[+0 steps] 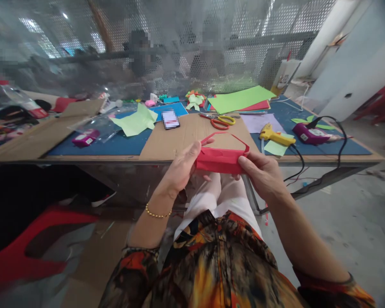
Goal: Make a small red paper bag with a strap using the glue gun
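Note:
A folded red paper piece (220, 161) with a thin strip looping up from its top is held over the table's front edge, above my lap. My left hand (183, 167) grips its left end, thumb on top and fingertips showing underneath. At the right end, my right hand (261, 171) pinches the paper with its thumb in front. Just behind the red paper lie scissors with yellow handles (226, 120) and scissors with orange handles (219, 124) on a brown cardboard sheet (167, 143). The inside of the red piece is mostly hidden.
Right on the table are a yellow glue gun (276, 136), a purple device (311, 133) and black cables. A phone (170, 119), green paper (136, 120), green sheets (240, 99) and a purple tape dispenser (86, 137) lie behind and left. A red stool (35, 244) stands lower left.

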{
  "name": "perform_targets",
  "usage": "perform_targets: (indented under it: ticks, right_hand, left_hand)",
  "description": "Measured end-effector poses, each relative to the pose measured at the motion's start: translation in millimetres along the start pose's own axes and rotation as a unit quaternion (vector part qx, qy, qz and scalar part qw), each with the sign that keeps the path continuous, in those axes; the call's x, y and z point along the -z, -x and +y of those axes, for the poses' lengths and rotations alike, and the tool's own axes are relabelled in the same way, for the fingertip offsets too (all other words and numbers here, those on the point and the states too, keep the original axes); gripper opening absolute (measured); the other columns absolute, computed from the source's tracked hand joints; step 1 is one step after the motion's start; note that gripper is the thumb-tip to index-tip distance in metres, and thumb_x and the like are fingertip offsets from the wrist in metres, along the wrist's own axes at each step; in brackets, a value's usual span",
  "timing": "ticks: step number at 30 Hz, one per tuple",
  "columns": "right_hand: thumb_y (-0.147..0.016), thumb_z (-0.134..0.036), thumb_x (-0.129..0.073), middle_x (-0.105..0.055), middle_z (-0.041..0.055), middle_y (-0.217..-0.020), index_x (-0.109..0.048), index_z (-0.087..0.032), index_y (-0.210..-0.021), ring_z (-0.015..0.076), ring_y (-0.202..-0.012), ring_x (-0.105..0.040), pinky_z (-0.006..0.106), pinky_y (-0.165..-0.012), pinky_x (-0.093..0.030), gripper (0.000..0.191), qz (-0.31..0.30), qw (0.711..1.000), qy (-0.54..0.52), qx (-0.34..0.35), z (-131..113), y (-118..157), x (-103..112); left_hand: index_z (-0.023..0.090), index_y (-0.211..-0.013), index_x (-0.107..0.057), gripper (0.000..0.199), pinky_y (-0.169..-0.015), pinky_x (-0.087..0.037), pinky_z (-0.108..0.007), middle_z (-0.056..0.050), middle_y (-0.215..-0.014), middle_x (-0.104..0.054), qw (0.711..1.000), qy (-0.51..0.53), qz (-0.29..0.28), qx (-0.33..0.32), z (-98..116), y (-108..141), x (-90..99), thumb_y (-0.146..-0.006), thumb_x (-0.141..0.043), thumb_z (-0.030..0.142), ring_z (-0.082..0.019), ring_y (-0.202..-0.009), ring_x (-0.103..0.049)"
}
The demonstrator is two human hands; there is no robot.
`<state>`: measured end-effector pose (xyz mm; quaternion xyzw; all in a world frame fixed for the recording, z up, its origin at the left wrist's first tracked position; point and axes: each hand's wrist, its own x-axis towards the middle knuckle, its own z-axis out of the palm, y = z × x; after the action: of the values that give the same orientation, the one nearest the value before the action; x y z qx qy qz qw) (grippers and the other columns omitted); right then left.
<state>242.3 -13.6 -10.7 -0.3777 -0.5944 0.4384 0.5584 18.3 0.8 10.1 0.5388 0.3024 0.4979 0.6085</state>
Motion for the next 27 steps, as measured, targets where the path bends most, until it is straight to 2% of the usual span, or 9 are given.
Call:
perform_targets:
  ticks: [4, 7, 9, 11, 13, 16, 19, 24, 27]
  right_hand:
    - [-0.093, -0.074, -0.072, -0.067, -0.0013, -0.058, -0.074, -0.022, -0.084, 0.0145, -0.05, -0.062, 0.029, -0.053, -0.052, 0.053, 0.014, 0.996, 0.083, 0.02, 0, 2, 2]
    - [-0.1, -0.074, -0.061, -0.069, -0.0008, -0.064, -0.075, -0.024, -0.103, 0.0149, -0.051, -0.062, 0.03, -0.055, -0.053, 0.053, 0.061, 0.982, 0.163, 0.067, 2, 6, 4]
    - [-0.103, -0.071, -0.059, -0.074, 0.0038, -0.081, -0.074, -0.024, -0.112, 0.0157, -0.059, -0.065, 0.032, -0.058, -0.055, 0.051, 0.131, 0.956, 0.23, 0.127, 3, 9, 4]
    - [-0.104, -0.065, -0.06, -0.073, 0.0076, -0.094, -0.074, -0.023, -0.108, 0.0167, -0.068, -0.066, 0.033, -0.062, -0.056, 0.044, 0.193, 0.92, 0.286, 0.185, 1, 12, 4]
    - [-0.106, -0.055, -0.062, -0.071, 0.0079, -0.093, -0.074, -0.024, -0.098, 0.0169, -0.068, -0.063, 0.034, -0.062, -0.054, 0.034, 0.199, 0.905, 0.313, 0.209, -5, 14, 3]
    - [-0.105, -0.044, -0.065, -0.069, 0.0056, -0.082, -0.072, -0.026, -0.086, 0.0163, -0.064, -0.058, 0.034, -0.058, -0.049, 0.027, 0.146, 0.913, 0.312, 0.22, -15, 15, 1]
    - [-0.102, -0.042, -0.07, -0.069, 0.0035, -0.075, -0.072, -0.026, -0.081, 0.0156, -0.062, -0.056, 0.034, -0.059, -0.047, 0.027, 0.12, 0.921, 0.302, 0.215, -21, 15, -4]
    - [-0.095, -0.063, -0.074, -0.069, -0.0007, -0.067, -0.079, -0.022, -0.094, 0.0108, -0.048, -0.052, 0.028, -0.048, -0.043, 0.042, 0.039, 0.991, 0.121, 0.043, -10, 8, -21]
    - [-0.087, -0.069, -0.078, -0.068, -0.0016, -0.066, -0.077, -0.02, -0.095, 0.0091, -0.046, -0.051, 0.026, -0.045, -0.042, 0.05, 0.049, 0.998, 0.041, 0.018, 2, -1, -32]
  left_hand:
    - [0.016, -0.122, -0.079, 0.053, -0.06, -0.067, -0.029, -0.015, -0.113, -0.084, 0.997, 0.051, -0.031, 0.054, -2, -6, -0.4, -0.099, -0.071, 0.063, -0.026, -0.09, -0.082]
    - [0.014, -0.115, -0.08, 0.046, -0.067, -0.071, -0.031, -0.016, -0.114, -0.084, 0.994, 0.086, -0.037, 0.062, -5, -8, 0.3, -0.1, -0.072, 0.057, -0.029, -0.101, -0.082]
    - [0.014, -0.113, -0.08, 0.043, -0.068, -0.071, -0.032, -0.017, -0.116, -0.083, 0.993, 0.099, -0.038, 0.06, -6, -10, 2.3, -0.1, -0.073, 0.055, -0.03, -0.104, -0.082]
    - [0.014, -0.112, -0.08, 0.042, -0.068, -0.071, -0.032, -0.016, -0.116, -0.083, 0.993, 0.102, -0.034, 0.058, -7, -11, 4.4, -0.1, -0.074, 0.054, -0.03, -0.105, -0.082]
    - [0.014, -0.113, -0.08, 0.042, -0.07, -0.071, -0.032, -0.016, -0.116, -0.083, 0.993, 0.099, -0.032, 0.054, -6, -10, 5.4, -0.099, -0.075, 0.054, -0.029, -0.104, -0.082]
    - [0.014, -0.115, -0.081, 0.041, -0.074, -0.071, -0.033, -0.016, -0.115, -0.084, 0.994, 0.091, -0.041, 0.043, -6, -10, 5.6, -0.097, -0.079, 0.051, -0.028, -0.102, -0.082]
    - [0.015, -0.117, -0.082, 0.036, -0.078, -0.07, -0.033, -0.015, -0.119, -0.084, 0.994, 0.09, -0.043, 0.041, -5, -11, 6.0, -0.098, -0.079, 0.045, -0.026, -0.102, -0.082]
    - [0.017, -0.118, -0.08, 0.031, -0.085, -0.071, -0.037, -0.014, -0.122, -0.084, 0.994, 0.104, -0.033, 0.024, -1, -25, 6.1, -0.101, -0.075, 0.042, -0.027, -0.107, -0.082]
    - [0.017, -0.118, -0.078, 0.029, -0.093, -0.07, -0.042, -0.013, -0.121, -0.084, 0.993, 0.111, -0.028, 0.025, -3, -36, 2.6, -0.103, -0.072, 0.04, -0.028, -0.112, -0.081]
